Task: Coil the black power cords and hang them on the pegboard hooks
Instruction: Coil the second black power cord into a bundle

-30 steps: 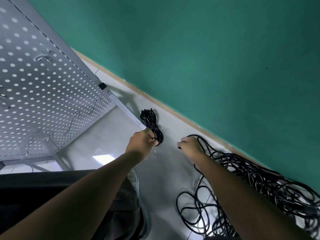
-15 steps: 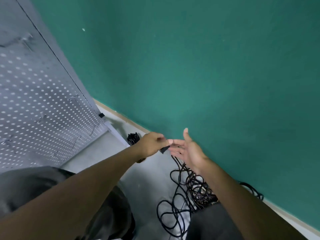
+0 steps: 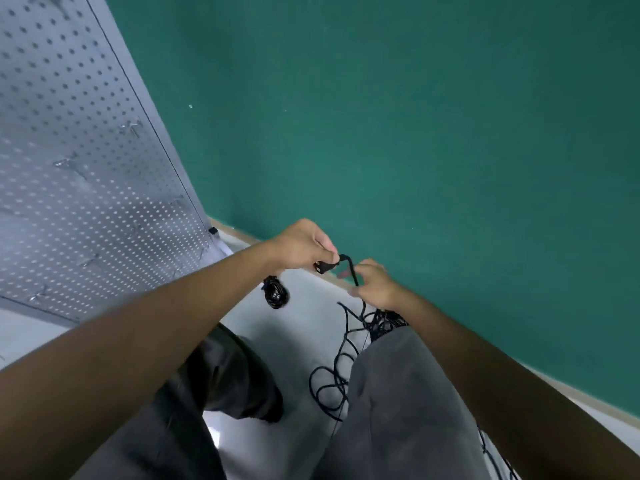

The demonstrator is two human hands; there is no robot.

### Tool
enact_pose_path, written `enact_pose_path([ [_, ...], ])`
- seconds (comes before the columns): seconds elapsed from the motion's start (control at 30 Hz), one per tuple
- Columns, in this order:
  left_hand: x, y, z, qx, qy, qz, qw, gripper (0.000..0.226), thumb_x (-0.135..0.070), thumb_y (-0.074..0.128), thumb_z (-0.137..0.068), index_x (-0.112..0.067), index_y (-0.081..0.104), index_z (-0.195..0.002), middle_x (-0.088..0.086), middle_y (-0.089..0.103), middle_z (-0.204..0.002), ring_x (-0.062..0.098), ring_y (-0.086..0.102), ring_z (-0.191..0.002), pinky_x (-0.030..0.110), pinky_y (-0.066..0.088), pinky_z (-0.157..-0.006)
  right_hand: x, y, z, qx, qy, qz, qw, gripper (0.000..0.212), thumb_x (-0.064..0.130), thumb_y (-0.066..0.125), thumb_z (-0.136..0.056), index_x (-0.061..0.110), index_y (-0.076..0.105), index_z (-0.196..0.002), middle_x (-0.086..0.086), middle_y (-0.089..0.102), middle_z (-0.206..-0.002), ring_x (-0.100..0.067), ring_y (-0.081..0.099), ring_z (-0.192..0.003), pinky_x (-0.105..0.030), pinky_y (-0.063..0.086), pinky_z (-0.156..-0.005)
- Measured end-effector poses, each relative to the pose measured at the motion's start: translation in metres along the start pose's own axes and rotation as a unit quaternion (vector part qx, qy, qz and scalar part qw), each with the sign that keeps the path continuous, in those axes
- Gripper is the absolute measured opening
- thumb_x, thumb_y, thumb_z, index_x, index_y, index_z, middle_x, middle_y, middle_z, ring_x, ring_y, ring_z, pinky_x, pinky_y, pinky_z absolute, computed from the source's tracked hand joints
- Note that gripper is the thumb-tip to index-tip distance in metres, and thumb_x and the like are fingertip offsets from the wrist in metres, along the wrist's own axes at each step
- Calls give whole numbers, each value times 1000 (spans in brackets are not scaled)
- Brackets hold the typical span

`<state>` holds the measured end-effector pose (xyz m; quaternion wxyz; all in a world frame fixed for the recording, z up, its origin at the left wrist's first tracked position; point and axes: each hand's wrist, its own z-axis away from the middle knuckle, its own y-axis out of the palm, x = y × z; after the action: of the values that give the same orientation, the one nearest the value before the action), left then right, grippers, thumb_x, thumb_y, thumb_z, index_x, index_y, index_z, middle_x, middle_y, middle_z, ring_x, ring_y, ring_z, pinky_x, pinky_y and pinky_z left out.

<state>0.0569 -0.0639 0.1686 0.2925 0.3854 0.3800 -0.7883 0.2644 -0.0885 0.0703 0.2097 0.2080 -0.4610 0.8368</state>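
Observation:
My left hand (image 3: 301,245) grips the plug end (image 3: 325,267) of a black power cord in front of the green wall. Just to its right my right hand (image 3: 372,284) pinches the same cord (image 3: 351,271) a short way below the plug. From there the cord drops to a loose black tangle (image 3: 341,375) on the floor, partly hidden behind my right leg. A coiled black cord bundle (image 3: 276,296) lies on the floor under my left wrist. The grey pegboard (image 3: 76,168) with metal hooks (image 3: 133,126) stands at the left.
The green wall (image 3: 415,133) runs along the right, with a pale skirting strip at its foot. My grey-trousered legs (image 3: 391,410) fill the lower part of the view. Glossy white floor (image 3: 311,327) shows between them.
The view has risen from the floor. My left hand left the coiled bundle and lifted a plug end. My right hand, open half a second ago, now pinches the cord.

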Motion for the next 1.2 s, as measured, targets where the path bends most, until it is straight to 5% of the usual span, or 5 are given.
enact_pose_path([
  [0.37, -44, -35, 75, 9, 63, 59, 996, 1, -3, 66, -96, -4, 66, -96, 21, 77, -102, 26, 73, -88, 49, 56, -100, 43, -44, 78, -188, -65, -193, 961, 30, 7, 58, -100, 12, 65, -72, -6, 69, -68, -12, 64, -61, -33, 54, -76],
  [0.7, -135, -60, 62, 14, 209, 92, 974, 22, -24, 44, -111, -9, 59, -104, 11, 63, -66, 21, 65, -58, 27, 57, -63, 153, -201, 117, -367, -207, -188, 887, 28, 19, 60, -101, -2, 73, -87, 9, 51, -53, -3, 38, -47, -22, 33, -53],
  [0.83, -185, -95, 62, -3, 248, 237, 939, 27, -21, 39, -112, -9, 59, -98, 1, 56, -62, 18, 61, -59, 26, 55, -65, 184, -256, 127, -304, -207, -183, 912, 24, 15, 61, -101, -6, 65, -92, 9, 58, -55, -6, 43, -46, -20, 37, -51],
  [1.07, -222, -113, 79, 30, 241, 266, 933, 31, -25, 37, -113, -10, 55, -92, -4, 33, -63, 12, 33, -52, 20, 39, -55, 122, -185, 120, -72, -102, -61, 990, 22, 4, 59, -100, 18, 59, -84, -2, 66, -87, -11, 61, -84, -30, 48, -93],
  [1.2, -195, -117, 70, -6, 219, 252, 943, 34, -34, 40, -111, -13, 53, -87, -2, 22, -61, 14, 25, -48, 23, 36, -50, 107, -168, 113, -178, -88, -178, 964, 25, -5, 51, -101, 12, 58, -84, -9, 66, -76, -3, 65, -64, -25, 51, -74],
])
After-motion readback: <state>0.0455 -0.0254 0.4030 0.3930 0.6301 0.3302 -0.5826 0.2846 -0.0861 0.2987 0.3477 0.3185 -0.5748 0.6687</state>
